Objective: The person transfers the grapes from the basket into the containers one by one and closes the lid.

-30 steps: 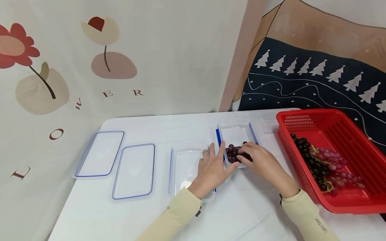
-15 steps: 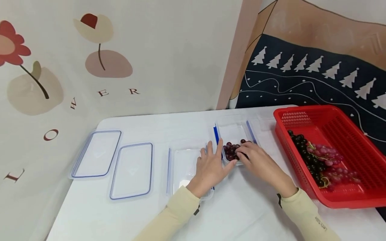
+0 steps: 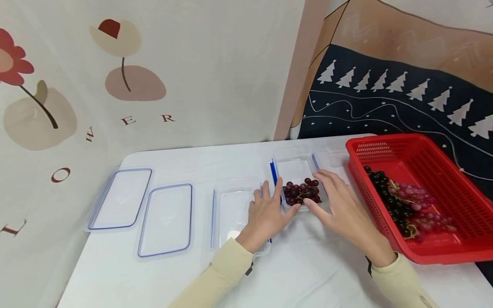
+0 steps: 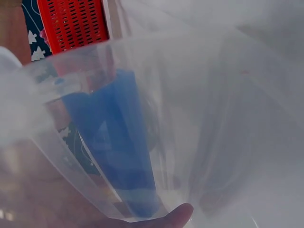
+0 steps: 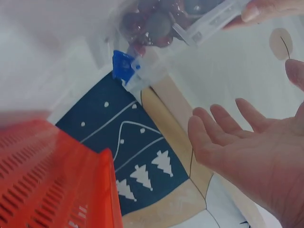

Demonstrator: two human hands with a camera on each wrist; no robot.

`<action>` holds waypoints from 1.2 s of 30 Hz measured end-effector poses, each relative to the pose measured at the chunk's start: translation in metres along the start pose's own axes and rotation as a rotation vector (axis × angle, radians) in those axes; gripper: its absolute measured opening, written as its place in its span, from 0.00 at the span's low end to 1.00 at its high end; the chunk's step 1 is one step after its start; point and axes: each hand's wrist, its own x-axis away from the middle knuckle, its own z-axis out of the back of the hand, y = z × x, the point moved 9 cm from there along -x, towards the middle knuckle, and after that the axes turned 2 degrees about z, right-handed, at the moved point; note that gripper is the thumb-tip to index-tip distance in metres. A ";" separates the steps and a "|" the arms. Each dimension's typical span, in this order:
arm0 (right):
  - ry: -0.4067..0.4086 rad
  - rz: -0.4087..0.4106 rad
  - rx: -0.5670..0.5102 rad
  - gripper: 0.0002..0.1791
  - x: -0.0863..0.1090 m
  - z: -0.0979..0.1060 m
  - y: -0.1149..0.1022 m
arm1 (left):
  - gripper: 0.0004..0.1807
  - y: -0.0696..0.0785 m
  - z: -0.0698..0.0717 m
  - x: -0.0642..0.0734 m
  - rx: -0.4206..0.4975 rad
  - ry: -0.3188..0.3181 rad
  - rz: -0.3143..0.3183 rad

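Note:
Dark red grapes (image 3: 302,192) lie bunched in the near part of a clear plastic food container (image 3: 294,167) with blue side clips. My left hand (image 3: 267,214) rests spread at that container's left near corner, fingers straight, the thumb along its near edge. To the right, my right hand (image 3: 343,209) hovers just over the container's right side with fingers and thumb apart, holding nothing. The right wrist view shows that hand's palm (image 5: 256,152) bare, beside the grapes (image 5: 156,21). Under my left hand stands a second clear container (image 3: 231,214), partly hidden by the hand.
At the right, a red plastic basket (image 3: 385,239) holds black grapes (image 3: 389,201) and pinkish-red grapes (image 3: 414,194). Two clear lids with blue seals, a far one (image 3: 121,199) and a nearer one (image 3: 165,220), lie at the left. A patterned wall covering (image 3: 215,77) stands behind the white table (image 3: 300,273).
My right hand has let go of the grapes, opened and drawn back to the right, so the bunch shows in full. My left hand stays at the container's corner. The head view has shifted slightly.

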 end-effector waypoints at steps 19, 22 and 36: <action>-0.019 -0.071 -0.028 0.46 0.027 0.033 0.021 | 0.53 0.000 -0.001 0.001 0.011 0.004 -0.006; -0.018 -0.083 -0.042 0.45 0.031 0.040 0.026 | 0.53 -0.001 -0.003 -0.001 0.006 0.001 -0.011; -0.030 -0.182 -0.054 0.45 0.048 0.064 0.057 | 0.53 -0.002 -0.002 0.001 0.012 0.008 -0.012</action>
